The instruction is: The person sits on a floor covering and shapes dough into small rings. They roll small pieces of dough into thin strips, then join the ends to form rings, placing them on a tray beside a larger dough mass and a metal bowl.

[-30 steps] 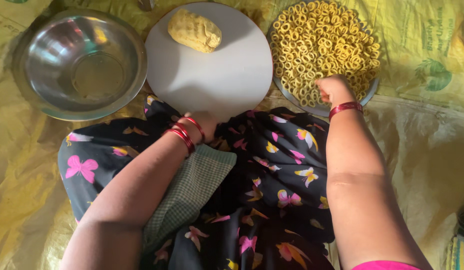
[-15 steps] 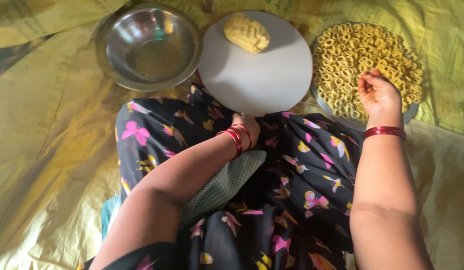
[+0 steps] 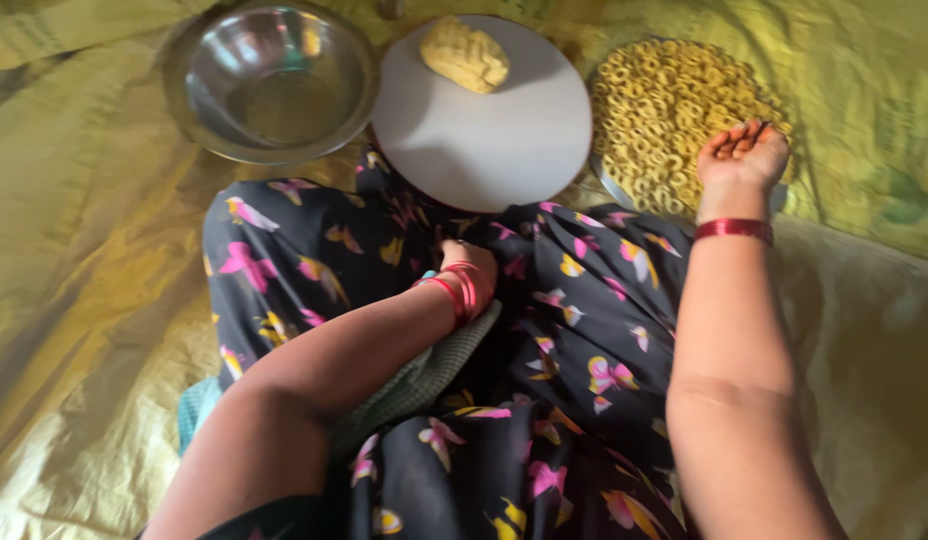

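Currently the right hand [image 3: 741,155] hovers palm-up with fingers loosely curled over the near right edge of the tray of dough rings [image 3: 674,110], while the left hand [image 3: 464,262], its grip hidden, rests in the lap, farther away.

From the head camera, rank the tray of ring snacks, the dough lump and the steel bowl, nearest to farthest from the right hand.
1. Tray of ring snacks: directly under the right hand, at far right.
2. Dough lump: to the left, on the far part of the round white board.
3. Steel bowl: farthest, at far left beyond the board.
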